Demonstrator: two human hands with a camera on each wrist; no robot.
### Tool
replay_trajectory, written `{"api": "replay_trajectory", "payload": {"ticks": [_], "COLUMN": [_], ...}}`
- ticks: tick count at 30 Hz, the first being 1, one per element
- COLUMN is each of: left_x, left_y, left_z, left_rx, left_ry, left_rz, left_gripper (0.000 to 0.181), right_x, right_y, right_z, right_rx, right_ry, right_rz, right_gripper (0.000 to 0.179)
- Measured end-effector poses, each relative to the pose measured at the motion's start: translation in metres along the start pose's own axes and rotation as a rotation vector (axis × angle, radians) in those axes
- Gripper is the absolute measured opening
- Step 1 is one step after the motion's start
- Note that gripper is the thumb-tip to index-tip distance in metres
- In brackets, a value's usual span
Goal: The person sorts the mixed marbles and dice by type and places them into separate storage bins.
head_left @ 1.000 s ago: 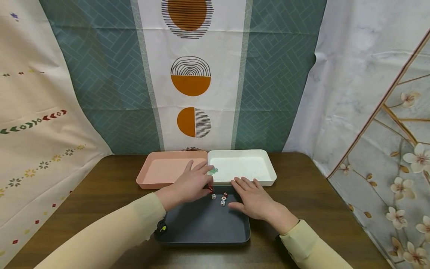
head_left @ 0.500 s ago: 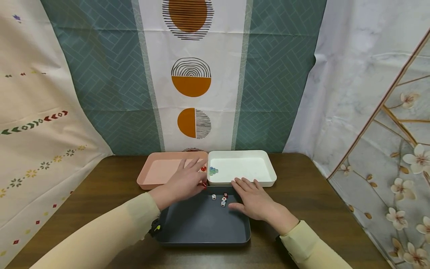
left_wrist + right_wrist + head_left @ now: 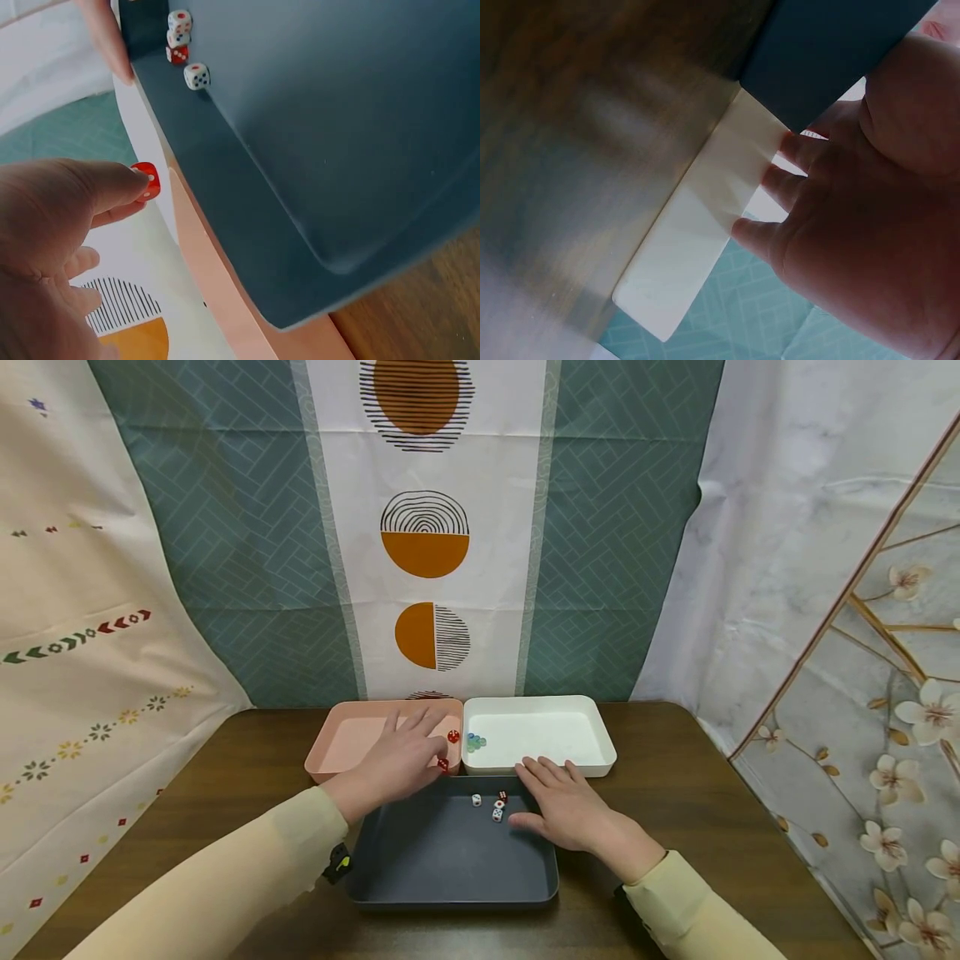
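— What sits nearest on your feed?

— I have two pale yellow sleeves (image 3: 210,885) reaching in over a brown wooden table (image 3: 720,827), with a black wristband (image 3: 337,863) at the left cuff.

— And between the arms?

— A dark grey tray (image 3: 457,868). Toward its far side I count four dice: a lone white die (image 3: 477,800) and, near it on the right, a close row of three dice (image 3: 499,806), two white and, farthest, one red.

— Give me the right hand (image 3: 562,808).

— I see it over the dark grey tray's far right corner, fingers straight and slightly apart, thumb out to the side, fingertips touching the near side of the white tray (image 3: 540,727).

— The left?

— My wrist feed is plain there: the left hand (image 3: 397,762) pinches a red die (image 3: 148,181) between thumb and forefinger, the other fingers held apart. From the head camera I read that die in front of the pink tray (image 3: 352,735), near the right end of its near wall; its height I can't tell.

— Beyond that?

— The pink and white trays stand side by side. I make out a second red die (image 3: 453,737) in the pink one's right end, and a cluster of green and blue beads (image 3: 476,742) in the white one's left end. Behind hangs a blue-green cloth (image 3: 615,568).
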State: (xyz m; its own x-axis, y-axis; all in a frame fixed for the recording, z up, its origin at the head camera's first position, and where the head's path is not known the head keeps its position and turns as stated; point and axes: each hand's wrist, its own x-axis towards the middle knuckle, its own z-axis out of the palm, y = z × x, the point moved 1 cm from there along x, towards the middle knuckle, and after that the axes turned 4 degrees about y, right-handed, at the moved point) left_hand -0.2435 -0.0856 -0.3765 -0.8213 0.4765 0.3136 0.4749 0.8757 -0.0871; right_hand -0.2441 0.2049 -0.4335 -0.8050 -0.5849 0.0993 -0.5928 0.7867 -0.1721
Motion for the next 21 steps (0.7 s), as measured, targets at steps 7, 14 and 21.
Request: {"api": "replay_trajectory", "payload": {"ticks": [7,14,21], "left_x": [-0.001,0.000,0.000], "left_y": [-0.012,-0.025,-0.035], "left_z": [0.000,0.003,0.003], "left_rx": [0.006,0.009,0.004], "left_ry": [0.022,-0.001,0.000], "left_rz": [-0.008,-0.070,-0.098], "left_gripper": [0.014,0.013,0.011], "right_x": [-0.002,-0.002,-0.001], "right_y": [-0.001,0.000,0.002], "right_z": [-0.002,-0.001,0.002], "right_rx": [0.010,0.017,0.037], "right_ry": [-0.001,0.005,0.025], "right_rz": [-0.002,-0.009,-0.031], "right_gripper": [0.087,0.087,0.088]}}
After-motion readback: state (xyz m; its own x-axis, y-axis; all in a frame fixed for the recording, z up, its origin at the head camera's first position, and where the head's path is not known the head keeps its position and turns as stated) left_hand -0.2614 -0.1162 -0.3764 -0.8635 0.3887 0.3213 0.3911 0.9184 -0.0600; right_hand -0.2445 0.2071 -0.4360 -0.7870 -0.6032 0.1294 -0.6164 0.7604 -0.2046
